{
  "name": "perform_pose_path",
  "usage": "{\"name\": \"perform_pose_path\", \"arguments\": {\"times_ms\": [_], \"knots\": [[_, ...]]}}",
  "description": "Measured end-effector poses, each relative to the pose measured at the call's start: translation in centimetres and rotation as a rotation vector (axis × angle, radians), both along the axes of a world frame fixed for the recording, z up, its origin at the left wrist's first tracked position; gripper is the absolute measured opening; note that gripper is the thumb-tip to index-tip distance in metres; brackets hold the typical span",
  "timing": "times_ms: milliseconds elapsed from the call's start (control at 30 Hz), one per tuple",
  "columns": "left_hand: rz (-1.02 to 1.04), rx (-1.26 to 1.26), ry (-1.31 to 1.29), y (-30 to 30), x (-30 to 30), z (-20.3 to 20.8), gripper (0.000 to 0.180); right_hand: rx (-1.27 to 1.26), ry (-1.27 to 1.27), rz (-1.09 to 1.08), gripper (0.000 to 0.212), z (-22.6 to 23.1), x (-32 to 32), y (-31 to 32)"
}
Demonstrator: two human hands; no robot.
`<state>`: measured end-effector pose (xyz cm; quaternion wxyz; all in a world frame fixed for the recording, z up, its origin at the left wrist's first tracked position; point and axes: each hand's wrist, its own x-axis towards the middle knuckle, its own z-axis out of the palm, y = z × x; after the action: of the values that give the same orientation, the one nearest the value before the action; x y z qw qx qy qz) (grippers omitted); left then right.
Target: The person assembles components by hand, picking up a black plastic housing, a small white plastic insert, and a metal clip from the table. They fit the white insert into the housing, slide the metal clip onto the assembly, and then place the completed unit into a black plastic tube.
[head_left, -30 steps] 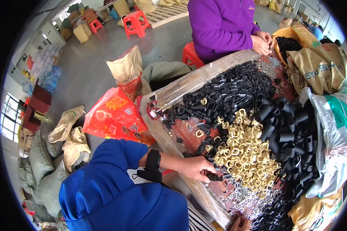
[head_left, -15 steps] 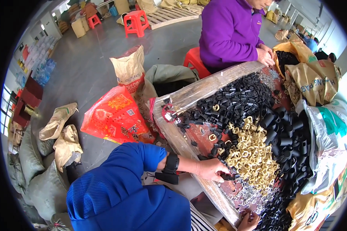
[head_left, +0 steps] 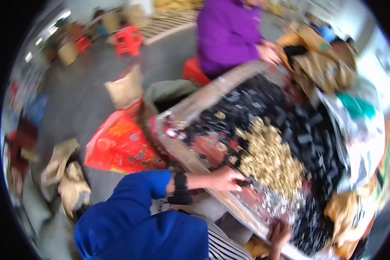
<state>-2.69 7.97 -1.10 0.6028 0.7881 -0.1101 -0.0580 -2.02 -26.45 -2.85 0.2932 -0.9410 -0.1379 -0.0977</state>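
Note:
My left hand (head_left: 224,179), below a black wrist strap (head_left: 180,184), reaches over the near edge of the wood-rimmed table (head_left: 234,201). Its thumb and fingers close on a small black plastic part (head_left: 245,179), blurred by motion. Just beyond lies a heap of gold-coloured metal buckles (head_left: 268,156). My right hand (head_left: 281,233) is at the table's near right edge, beside small silvery metal pieces (head_left: 277,203); its fingers are smeared and I cannot see whether they hold anything. Small black parts (head_left: 242,102) cover the far side, and larger black tubular pieces (head_left: 305,134) lie right of the buckles.
Across the table's far end sits a person in purple (head_left: 227,37), hands at a brown sack (head_left: 327,67). A clear plastic bag (head_left: 362,147) lines the right side. A red bag (head_left: 123,141) and an open grey-green sack (head_left: 171,91) stand left of the table.
The whole view has shifted and blurred, so the table sits further left. My left hand stays near the buckles with the black part; my right hand shows more fully, beside the silvery pieces.

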Motion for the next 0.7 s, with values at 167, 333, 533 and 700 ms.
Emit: {"name": "perform_pose_path", "arguments": {"times_ms": [167, 333, 533, 700], "knots": [[0.083, -0.121, 0.229, -0.4, 0.1, -0.9, 0.032, 0.014, 0.044, -0.045, 0.006, 1.8, 0.8, 1.1], [0.059, -0.224, 0.278, 0.1, 0.6, -2.3, 0.032, 0.072, 0.016, -0.024, 0.008, 1.1, 1.3, 0.1], [0.046, -0.17, 0.216, -0.3, 0.6, -1.7, 0.034, 0.039, 0.042, -0.019, 0.006, 0.5, 0.4, -1.1], [0.077, -0.186, 0.212, -0.4, 0.9, -1.9, 0.035, 0.045, -0.004, -0.017, 0.007, 0.3, 0.4, -0.9]]}}
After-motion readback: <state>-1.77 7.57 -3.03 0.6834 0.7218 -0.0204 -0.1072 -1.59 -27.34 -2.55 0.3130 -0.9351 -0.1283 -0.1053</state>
